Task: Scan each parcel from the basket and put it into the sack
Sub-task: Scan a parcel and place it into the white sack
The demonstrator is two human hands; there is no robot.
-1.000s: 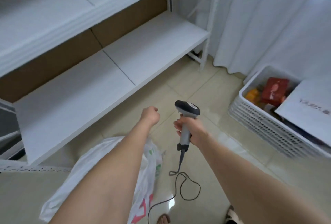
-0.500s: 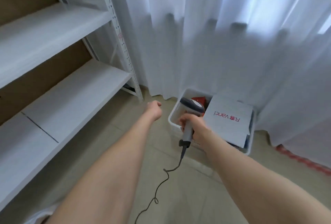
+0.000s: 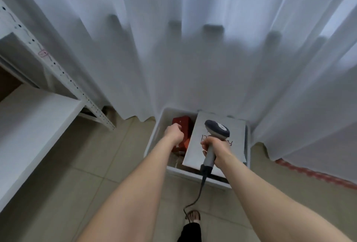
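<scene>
A white plastic basket [image 3: 154, 139] stands on the floor below the curtain. Inside it lie a red parcel [image 3: 183, 125] on the left and a large white flat box [image 3: 235, 131] with red lettering on the right. My left hand [image 3: 173, 132] hovers over the red parcel with its fingers curled, holding nothing that I can see. My right hand [image 3: 214, 149] grips the grey handle of a barcode scanner [image 3: 217, 128], whose dark head points over the white box. The scanner's cable [image 3: 199, 191] trails down to the floor. The sack is out of view.
A white metal shelving unit [image 3: 38, 110] fills the left side. White curtains [image 3: 193, 38] hang behind the basket. Beige floor tiles [image 3: 92, 174] lie between shelf and basket. My foot [image 3: 194, 217] stands just below the basket.
The view has swung from the shelf and sack to the basket. Both hands now reach over the basket, the left above the red parcel, the right still holding the scanner.
</scene>
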